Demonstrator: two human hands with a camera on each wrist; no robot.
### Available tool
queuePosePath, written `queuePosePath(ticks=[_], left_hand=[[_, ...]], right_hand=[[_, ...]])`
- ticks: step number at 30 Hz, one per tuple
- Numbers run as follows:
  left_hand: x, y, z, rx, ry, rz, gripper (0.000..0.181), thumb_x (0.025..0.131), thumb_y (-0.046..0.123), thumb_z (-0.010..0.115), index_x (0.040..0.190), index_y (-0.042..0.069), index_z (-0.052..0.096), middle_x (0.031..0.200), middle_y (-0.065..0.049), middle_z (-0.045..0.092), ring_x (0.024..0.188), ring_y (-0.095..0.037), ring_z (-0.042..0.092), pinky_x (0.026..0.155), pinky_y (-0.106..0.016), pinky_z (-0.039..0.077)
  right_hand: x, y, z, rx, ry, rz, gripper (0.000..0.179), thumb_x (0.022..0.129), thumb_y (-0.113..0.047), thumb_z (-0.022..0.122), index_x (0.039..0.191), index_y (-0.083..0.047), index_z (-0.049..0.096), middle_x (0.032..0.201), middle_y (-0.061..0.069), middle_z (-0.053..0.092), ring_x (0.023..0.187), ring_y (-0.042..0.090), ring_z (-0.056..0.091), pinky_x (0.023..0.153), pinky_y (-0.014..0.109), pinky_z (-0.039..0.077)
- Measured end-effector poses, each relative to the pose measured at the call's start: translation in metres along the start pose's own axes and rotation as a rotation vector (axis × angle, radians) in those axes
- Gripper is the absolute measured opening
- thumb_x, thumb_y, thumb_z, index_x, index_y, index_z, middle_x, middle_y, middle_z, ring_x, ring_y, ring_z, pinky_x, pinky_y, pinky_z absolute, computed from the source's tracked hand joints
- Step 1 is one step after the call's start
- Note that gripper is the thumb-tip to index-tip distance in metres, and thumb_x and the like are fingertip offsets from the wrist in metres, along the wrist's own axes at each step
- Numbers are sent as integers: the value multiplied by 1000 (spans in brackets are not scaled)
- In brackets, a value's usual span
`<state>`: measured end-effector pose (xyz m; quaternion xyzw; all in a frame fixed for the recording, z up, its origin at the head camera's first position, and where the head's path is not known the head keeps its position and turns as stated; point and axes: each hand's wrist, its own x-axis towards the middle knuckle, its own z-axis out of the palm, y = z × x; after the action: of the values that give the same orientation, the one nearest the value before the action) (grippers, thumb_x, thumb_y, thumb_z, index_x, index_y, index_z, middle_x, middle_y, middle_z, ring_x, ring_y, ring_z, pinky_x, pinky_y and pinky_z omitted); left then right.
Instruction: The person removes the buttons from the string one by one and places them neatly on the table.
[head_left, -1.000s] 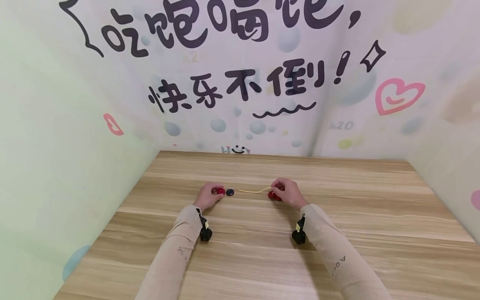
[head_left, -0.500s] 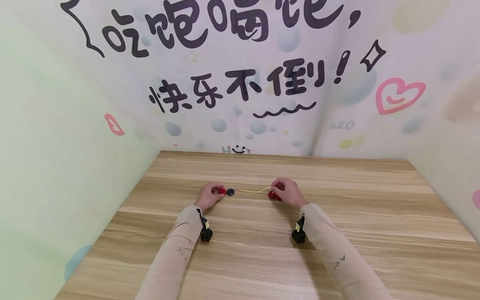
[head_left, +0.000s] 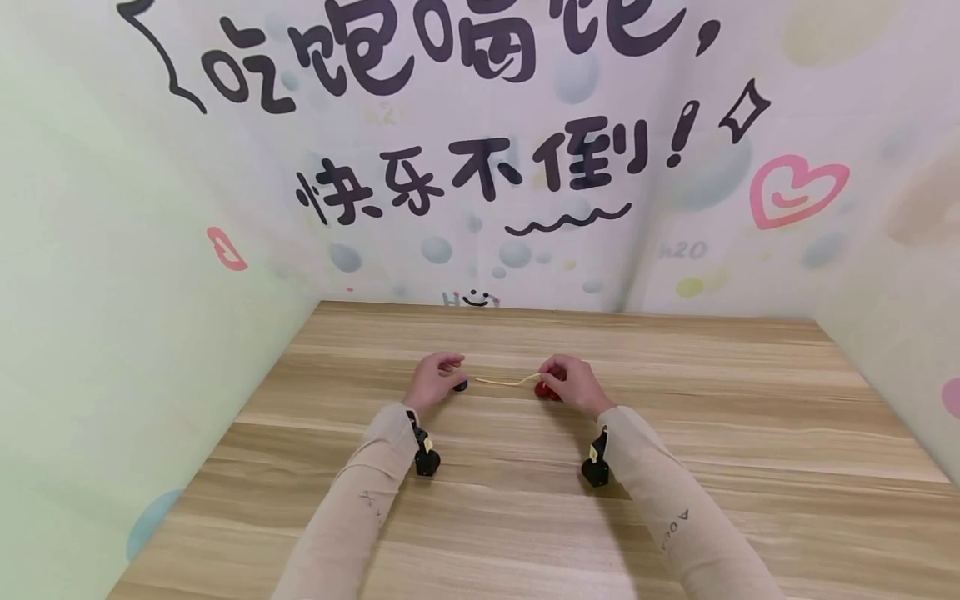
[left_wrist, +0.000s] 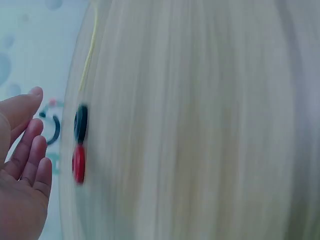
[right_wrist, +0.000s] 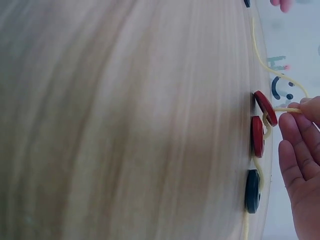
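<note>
My right hand (head_left: 576,385) pinches a thin yellow cord (right_wrist: 290,109) between thumb and fingers. Below it, in the right wrist view, a tilted red button (right_wrist: 265,107) hangs on that cord, beside a second red button (right_wrist: 257,136) and a dark button (right_wrist: 253,191), all strung on it. The cord's loose end stretches left across the table. My left hand (head_left: 435,382) hovers with fingers apart, holding nothing. Near it, the left wrist view shows a dark button (left_wrist: 81,124) and a red button (left_wrist: 79,164) lying side by side; the hand hides the red one from the head camera.
The wood-grain table (head_left: 510,517) runs back to a printed white wall cloth (head_left: 420,267), with cloth on both sides too. Small black cameras sit on both wrists, under beige sleeves (head_left: 337,517).
My left hand has left the red button and shifted right and slightly back, over the dark button. My right hand stays in place with the cord.
</note>
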<state>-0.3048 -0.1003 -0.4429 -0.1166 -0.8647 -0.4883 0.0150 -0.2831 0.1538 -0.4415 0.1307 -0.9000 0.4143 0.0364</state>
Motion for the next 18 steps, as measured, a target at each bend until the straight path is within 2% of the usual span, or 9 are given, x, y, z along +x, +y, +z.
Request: queuePosePath(ticks=[5, 10, 15, 18], left_hand=[[-1, 11, 20, -45, -27, 68, 30, 78, 2, 64, 106, -7, 58, 98, -21, 60, 87, -27, 57, 78, -32, 47], [0, 28, 42, -77, -98, 101, 28, 80, 1, 62, 106, -9, 57, 100, -20, 60, 89, -28, 57, 79, -31, 47], [1, 41, 63, -77, -152, 92, 28, 82, 5, 62, 107, -7, 57, 102, -17, 60, 93, -25, 58, 81, -29, 46], [1, 45, 72, -51, -142, 77, 25, 82, 9, 62, 104, -4, 59, 99, -14, 62, 90, -22, 59, 79, -27, 46]], right_hand=[[1, 0, 1, -9, 2, 3, 6, 84, -7, 60, 88, -2, 61, 81, 6, 60, 73, 17, 53, 65, 29, 46], [1, -1, 2, -7, 3, -10, 6, 83, -6, 60, 87, -2, 62, 81, 6, 61, 72, 17, 54, 64, 29, 47], [2, -2, 3, 5, -7, -27, 5, 84, -7, 60, 86, -4, 63, 83, 6, 62, 73, 16, 56, 65, 28, 47], [2, -2, 4, 13, -12, -39, 5, 84, -7, 60, 87, -4, 63, 83, 6, 62, 73, 16, 56, 64, 29, 48]])
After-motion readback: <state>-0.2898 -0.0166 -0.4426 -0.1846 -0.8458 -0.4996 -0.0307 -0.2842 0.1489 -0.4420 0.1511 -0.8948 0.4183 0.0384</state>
